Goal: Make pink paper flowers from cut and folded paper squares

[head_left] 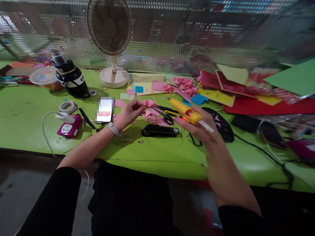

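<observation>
My right hand (197,126) is closed round a yellow glue gun (185,111), whose nozzle points left toward the pink paper. My left hand (129,113) pinches a folded pink paper piece (148,103) just above the green table (24,121). Pink paper scraps (154,116) lie between the two hands. A black stapler (159,130) rests on the table just in front of them, and scissors with yellow handles (167,114) lie under the glue gun.
A phone (105,110) lies left of my left hand, beside a pink power socket (69,128) and a tape roll (67,106). A fan (110,39), a black bottle (70,76) and a plastic tub (44,77) stand behind. Coloured paper sheets (246,95) pile up at right.
</observation>
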A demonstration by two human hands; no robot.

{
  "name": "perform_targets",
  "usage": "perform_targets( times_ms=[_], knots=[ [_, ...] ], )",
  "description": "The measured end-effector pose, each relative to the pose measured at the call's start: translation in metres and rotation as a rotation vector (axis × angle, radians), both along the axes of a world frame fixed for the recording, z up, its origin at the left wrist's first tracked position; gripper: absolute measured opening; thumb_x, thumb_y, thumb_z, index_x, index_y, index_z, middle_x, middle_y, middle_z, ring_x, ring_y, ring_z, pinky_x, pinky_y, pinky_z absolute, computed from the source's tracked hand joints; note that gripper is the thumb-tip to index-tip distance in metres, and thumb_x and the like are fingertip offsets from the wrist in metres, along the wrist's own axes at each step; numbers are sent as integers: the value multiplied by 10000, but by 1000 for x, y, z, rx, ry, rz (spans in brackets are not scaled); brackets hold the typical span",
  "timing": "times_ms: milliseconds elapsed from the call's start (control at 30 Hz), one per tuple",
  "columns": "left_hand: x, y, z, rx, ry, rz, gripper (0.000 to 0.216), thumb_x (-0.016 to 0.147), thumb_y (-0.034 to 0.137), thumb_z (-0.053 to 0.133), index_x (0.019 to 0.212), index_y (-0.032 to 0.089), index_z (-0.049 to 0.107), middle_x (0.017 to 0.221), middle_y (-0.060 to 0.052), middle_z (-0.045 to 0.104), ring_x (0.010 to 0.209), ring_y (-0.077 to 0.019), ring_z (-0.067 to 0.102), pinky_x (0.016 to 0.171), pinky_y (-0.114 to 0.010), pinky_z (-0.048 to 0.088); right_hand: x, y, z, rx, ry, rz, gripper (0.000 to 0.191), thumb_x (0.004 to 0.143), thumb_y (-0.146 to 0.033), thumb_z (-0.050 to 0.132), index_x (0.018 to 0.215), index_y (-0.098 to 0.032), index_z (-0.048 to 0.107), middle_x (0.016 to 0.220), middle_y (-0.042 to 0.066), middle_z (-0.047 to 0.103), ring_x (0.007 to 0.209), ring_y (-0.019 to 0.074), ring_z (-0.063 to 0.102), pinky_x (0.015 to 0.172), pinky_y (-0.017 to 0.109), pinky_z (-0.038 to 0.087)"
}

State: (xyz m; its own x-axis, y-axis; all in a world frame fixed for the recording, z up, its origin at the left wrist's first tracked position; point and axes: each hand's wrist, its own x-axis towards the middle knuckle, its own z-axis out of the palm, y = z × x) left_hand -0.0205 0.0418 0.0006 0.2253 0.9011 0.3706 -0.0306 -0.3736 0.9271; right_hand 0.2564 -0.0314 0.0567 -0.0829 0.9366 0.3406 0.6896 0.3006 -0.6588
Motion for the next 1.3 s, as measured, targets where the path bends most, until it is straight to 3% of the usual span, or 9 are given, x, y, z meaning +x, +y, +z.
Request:
perform_targets(
  times_ms=[133, 267, 400, 600, 700, 767, 867, 1000, 1300],
  knots=[
    [-3, 4, 5, -12, -18, 10, 247, 905, 352, 789, 864, 159, 640, 781, -23, 733, 702, -94, 730, 668, -229, 631, 43, 6, -1, 95, -266, -274, 476, 793, -701, 672, 887, -260, 518, 861, 126, 712, 735, 274, 633, 713, 398, 459],
    [-7, 9, 4, -37, -20, 19, 242, 889, 330, 812, 854, 163, 641, 785, -26, 735, 717, -103, 749, 678, -230, 645, 87, 5, -22, -139, -461, -451, 365, 762, -478, 750, 944, -259, 521, 1027, 196, 745, 890, 318, 672, 750, 393, 448],
    [-10, 12, 1, -45, -1, 1, 228, 890, 322, 817, 863, 168, 651, 806, -38, 751, 732, -109, 758, 699, -243, 661, 118, 1, -43, -378, -522, -425, 394, 766, -468, 776, 1018, -247, 569, 1120, 197, 744, 940, 318, 676, 753, 386, 449],
    [-7, 8, 6, -71, 42, 48, 158, 929, 211, 752, 841, 174, 626, 797, -19, 720, 750, -93, 749, 707, -227, 642, 144, -4, -32, -353, -641, -212, 486, 787, -498, 737, 1129, -157, 687, 1257, 230, 717, 1138, 372, 669, 949, 420, 487],
    [-7, 7, 5, -82, 61, 47, 154, 934, 218, 750, 847, 181, 628, 803, -19, 724, 758, -94, 745, 711, -233, 642, 124, 0, -13, -176, -641, -233, 339, 886, -418, 608, 1085, -171, 730, 1157, 203, 742, 1090, 365, 680, 907, 443, 504],
    [-8, 7, 5, -84, 63, 43, 165, 934, 244, 761, 847, 189, 633, 806, -22, 728, 757, -99, 747, 706, -245, 644, 92, 10, -5, -86, -525, -112, 272, 924, -390, 582, 1031, -205, 750, 1127, 165, 758, 1023, 325, 701, 876, 425, 511],
    [-9, 6, 4, -92, 49, 35, 187, 935, 313, 776, 864, 199, 645, 808, -33, 739, 714, -107, 742, 660, -260, 639, 33, 35, -4, -123, -346, 180, 189, 925, -366, 637, 928, -240, 777, 1019, 100, 782, 929, 286, 711, 834, 409, 512],
    [-8, 5, 4, -140, 36, 16, 232, 933, 389, 777, 891, 199, 650, 777, -32, 750, 664, -110, 735, 598, -256, 624, -24, 68, -14, -223, -371, 352, 104, 915, -265, 694, 910, -258, 798, 993, 62, 793, 882, 254, 699, 749, 362, 472],
    [-6, 2, 4, -172, 30, 14, 129, 958, 247, 741, 883, 181, 660, 805, -34, 748, 698, -101, 738, 662, -264, 646, -40, 80, -33, -234, -407, 490, 99, 890, -183, 706, 922, -235, 785, 999, 55, 774, 862, 223, 692, 803, 352, 477]
  ],
)
